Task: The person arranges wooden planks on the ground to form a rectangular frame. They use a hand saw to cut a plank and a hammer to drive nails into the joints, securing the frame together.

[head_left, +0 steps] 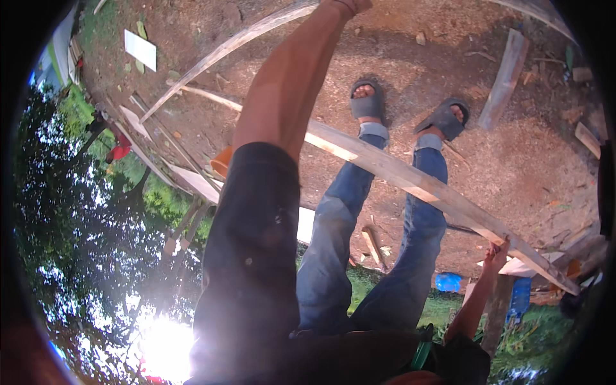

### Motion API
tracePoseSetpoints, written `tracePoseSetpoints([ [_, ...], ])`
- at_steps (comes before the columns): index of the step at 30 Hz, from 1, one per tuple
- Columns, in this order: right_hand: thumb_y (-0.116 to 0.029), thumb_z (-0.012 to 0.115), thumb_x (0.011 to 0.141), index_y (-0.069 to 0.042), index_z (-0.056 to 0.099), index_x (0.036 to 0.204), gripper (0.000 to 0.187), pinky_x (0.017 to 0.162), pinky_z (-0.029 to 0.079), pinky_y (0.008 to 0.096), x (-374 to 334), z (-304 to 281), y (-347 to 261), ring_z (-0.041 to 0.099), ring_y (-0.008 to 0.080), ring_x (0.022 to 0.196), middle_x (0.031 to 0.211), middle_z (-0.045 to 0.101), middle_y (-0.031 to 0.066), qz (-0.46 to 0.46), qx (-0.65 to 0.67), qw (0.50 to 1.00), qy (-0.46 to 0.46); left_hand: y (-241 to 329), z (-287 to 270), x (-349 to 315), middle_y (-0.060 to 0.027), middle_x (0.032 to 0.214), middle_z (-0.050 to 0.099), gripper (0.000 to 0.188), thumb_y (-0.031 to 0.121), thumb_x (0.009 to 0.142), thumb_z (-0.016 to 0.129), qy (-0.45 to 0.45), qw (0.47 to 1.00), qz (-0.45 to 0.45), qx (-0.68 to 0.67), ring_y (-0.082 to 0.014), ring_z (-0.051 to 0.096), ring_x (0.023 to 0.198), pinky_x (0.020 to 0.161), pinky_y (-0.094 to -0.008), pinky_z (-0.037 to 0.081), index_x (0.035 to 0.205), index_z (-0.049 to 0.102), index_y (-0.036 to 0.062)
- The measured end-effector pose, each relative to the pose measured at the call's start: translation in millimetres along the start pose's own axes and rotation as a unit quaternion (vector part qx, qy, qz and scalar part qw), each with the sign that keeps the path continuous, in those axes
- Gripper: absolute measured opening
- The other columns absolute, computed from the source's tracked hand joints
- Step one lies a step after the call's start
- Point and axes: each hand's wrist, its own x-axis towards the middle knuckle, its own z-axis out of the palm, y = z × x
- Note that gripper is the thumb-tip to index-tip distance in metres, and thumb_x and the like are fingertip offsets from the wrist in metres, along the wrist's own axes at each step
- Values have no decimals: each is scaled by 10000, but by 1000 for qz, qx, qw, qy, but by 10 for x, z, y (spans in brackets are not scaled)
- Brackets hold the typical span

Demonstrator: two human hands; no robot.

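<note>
A long squared wooden beam (410,176) slants across in front of my legs, from the upper left down to the right. Near its lower right end, my right hand (495,251) grips the edge with bent fingers. My left arm, in a dark sleeve, stretches forward to the top of the view. Only the wrist and a sliver of my left hand (363,5) show there, and its fingers are cut off. Close to that wrist runs a long pale strip of wood (240,43), which looks curved in this view.
My feet in grey sandals (367,102) stand on brown dirt strewn with shavings. A short board (505,80) lies at the upper right, a white panel (140,50) at the upper left. Wood scraps, an orange object (221,161) and a blue item (448,282) lie around. Trees stand left.
</note>
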Motion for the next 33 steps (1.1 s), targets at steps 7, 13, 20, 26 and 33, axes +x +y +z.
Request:
tracePoseSetpoints([
  [7, -490, 665, 949, -91, 609, 1252, 504, 503, 323, 236, 99, -40, -85, 459, 76, 507, 861, 701, 65, 73, -28, 996, -46, -204, 145, 279, -183, 1061, 731, 288, 210, 730, 809, 51, 999, 3, -16, -378, 708, 1010, 842, -470, 586, 989, 745, 104],
  [13, -480, 671, 950, -67, 621, 1159, 466, 442, 294, 218, 49, -293, -140, 401, 69, 461, 735, 633, 36, 79, -47, 994, -59, -136, -286, -62, -194, 1014, 729, 274, 179, 718, 804, 94, 995, 31, 3, -375, 713, 981, 825, -476, 586, 971, 742, 94],
  [20, -485, 663, 957, -72, 631, 1182, 472, 417, 274, 210, -227, -619, -457, 344, 62, 446, 625, 536, -1, 24, -17, 999, 24, -491, -639, 303, -168, 1022, 724, 243, 150, 801, 716, 274, 960, -53, 22, -363, 714, 968, 794, -493, 579, 1039, 696, 104],
  [26, -472, 678, 951, -103, 617, 1248, 477, 404, 291, 195, -467, -279, -536, 329, 52, 447, 554, 422, -32, -28, 18, 999, 43, -572, -450, 709, -141, 1101, 706, 201, 176, 898, 613, 271, 958, -91, -2, -338, 698, 1011, 805, -486, 573, 1091, 630, 123],
  [33, -510, 671, 942, -132, 636, 1188, 453, 491, 374, 231, -436, -306, -650, 356, 55, 513, 718, 540, 9, -4, -9, 997, 78, -415, 608, 994, -128, 1048, 724, 152, 178, 915, 591, 291, 955, -53, -7, -347, 705, 977, 805, -483, 572, 1037, 656, 115],
])
